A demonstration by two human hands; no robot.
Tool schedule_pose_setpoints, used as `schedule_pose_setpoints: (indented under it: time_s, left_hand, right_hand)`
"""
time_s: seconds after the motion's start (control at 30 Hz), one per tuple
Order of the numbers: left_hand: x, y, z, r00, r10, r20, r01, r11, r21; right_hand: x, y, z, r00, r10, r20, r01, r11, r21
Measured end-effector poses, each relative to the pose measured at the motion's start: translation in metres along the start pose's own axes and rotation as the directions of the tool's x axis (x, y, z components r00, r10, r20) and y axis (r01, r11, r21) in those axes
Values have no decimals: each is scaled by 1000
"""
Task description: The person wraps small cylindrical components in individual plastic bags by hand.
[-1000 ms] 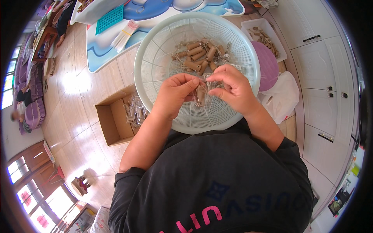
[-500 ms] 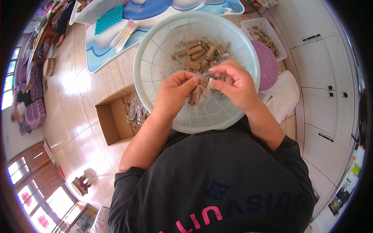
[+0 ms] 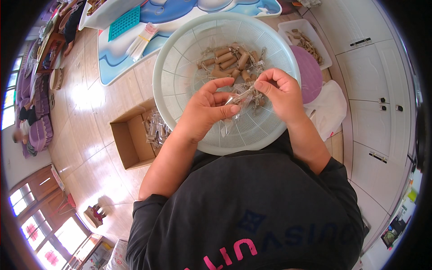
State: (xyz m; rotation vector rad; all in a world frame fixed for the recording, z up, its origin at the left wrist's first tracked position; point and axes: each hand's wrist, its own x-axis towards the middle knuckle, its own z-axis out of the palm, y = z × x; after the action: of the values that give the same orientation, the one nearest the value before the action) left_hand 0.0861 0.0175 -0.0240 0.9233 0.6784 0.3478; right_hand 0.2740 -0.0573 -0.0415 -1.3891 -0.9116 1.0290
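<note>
Over a large pale green mesh basket [image 3: 173,110] my two hands meet. My left hand [image 3: 209,105] is closed on a small clear plastic bag [image 3: 227,128], its thumb pressing the film. Thumb and fingertips of my right hand [image 3: 283,92] pinch the thin, silvery end of a strand or chain [image 3: 252,91] at the bag's upper part. What the bag holds is partly hidden by my left fingers. Below them in the basket lies a pile of brown cylinders [image 3: 226,58] with thin cords and metal bits attached.
Left of the basket stands an open cardboard box [image 3: 130,141] with several bagged pieces [image 3: 156,128]. A banded bundle of clear bags [image 3: 143,42] and a teal grid tray [image 3: 124,23] lie on a blue patterned table [image 3: 112,67]. A white bin [image 3: 327,63], purple round surface [image 3: 308,76] and white cabinets are at right.
The brown cylinder that hung below my left fingers no longer shows there. My left thumb has shifted right over the bag, and my right fingertips have closed on the strand end.
</note>
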Motion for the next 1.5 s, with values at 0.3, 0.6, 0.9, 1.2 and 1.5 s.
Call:
schedule_pose_setpoints:
  time_s: [0.3,0.6,0.9,1.2,1.5]
  left_hand:
    - [0,-2,1,1000,-16,12,16,1000,-12]
    - [1,-5,2,999,36,35,-36,999,-11]
    - [3,-13,-2,982,158,101,-161,987,15]
    - [1,-7,1,971,215,104,-225,969,103]
    - [4,-13,1,969,236,-66,-230,968,98]
  right_hand:
    - [5,-15,-12,973,-158,169,193,957,-215]
    - [9,-23,-17,956,-176,234,238,934,-267]
    - [8,-20,-17,961,-77,265,148,955,-259]
    - [10,-21,-16,954,-56,296,133,960,-248]
    - [-6,-2,15,928,-299,223,347,912,-219]
